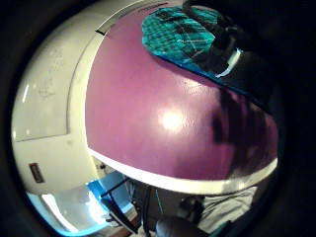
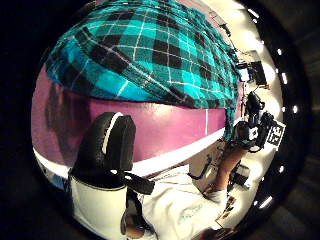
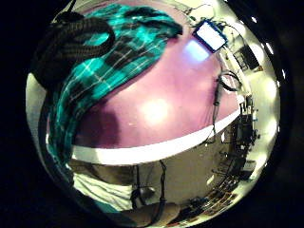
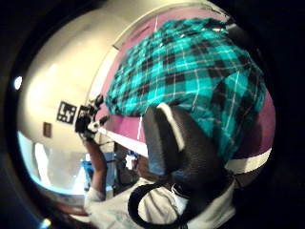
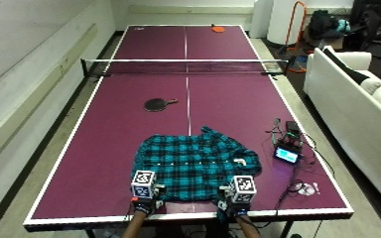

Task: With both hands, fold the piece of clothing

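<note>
the teal plaid shirt (image 5: 194, 166) lies spread on the purple counter (image 5: 111, 148) near my edge, at 6 o'clock from the paddle (image 5: 158, 104). my left hand (image 5: 145, 201) and right hand (image 5: 234, 203) hover at its near hem; whether my fingers are gripping, i cannot tell.

Purple table-tennis table (image 5: 111, 124) with white edge lines and a black net (image 5: 185, 67) across the middle. Teal-and-black plaid shirt (image 5: 194, 166) spread flat near the near edge, centred. Black paddle (image 5: 156, 104) left of the centre line, between net and shirt. Orange paddle (image 5: 218, 29) at the far edge. Small lit-screen device (image 5: 287, 154) with cables toward the near right corner.
</note>
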